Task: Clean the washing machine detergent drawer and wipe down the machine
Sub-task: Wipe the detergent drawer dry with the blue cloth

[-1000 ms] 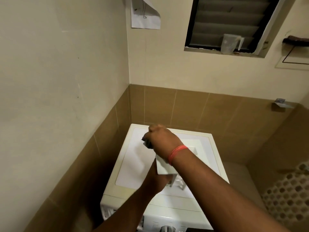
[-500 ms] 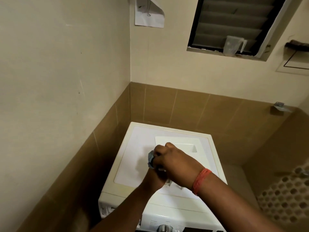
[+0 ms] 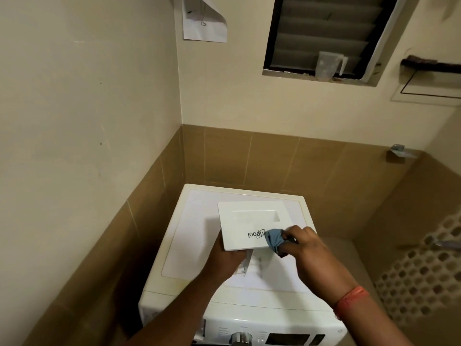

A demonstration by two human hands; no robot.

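Observation:
The white detergent drawer (image 3: 249,221) is out of the machine and held above the washing machine's top (image 3: 194,221), its front panel facing up with a printed logo. My left hand (image 3: 228,260) grips the drawer from below at its near edge. My right hand (image 3: 305,248) is closed on a small blue-grey cloth (image 3: 274,238), which presses on the panel's right near corner over the logo. The white washing machine stands in the room's corner, with its control dial (image 3: 240,337) at the bottom edge.
Walls close in on the left and behind the machine, tiled brown below. A louvred window (image 3: 321,33) holds a clear plastic jug (image 3: 328,64) on its sill. A paper sheet (image 3: 204,20) hangs on the wall. A perforated screen (image 3: 424,265) stands at right.
My right hand with the cloth has swept from the drawer panel's far left side across to its right near corner. The panel's face is uncovered and shows its logo.

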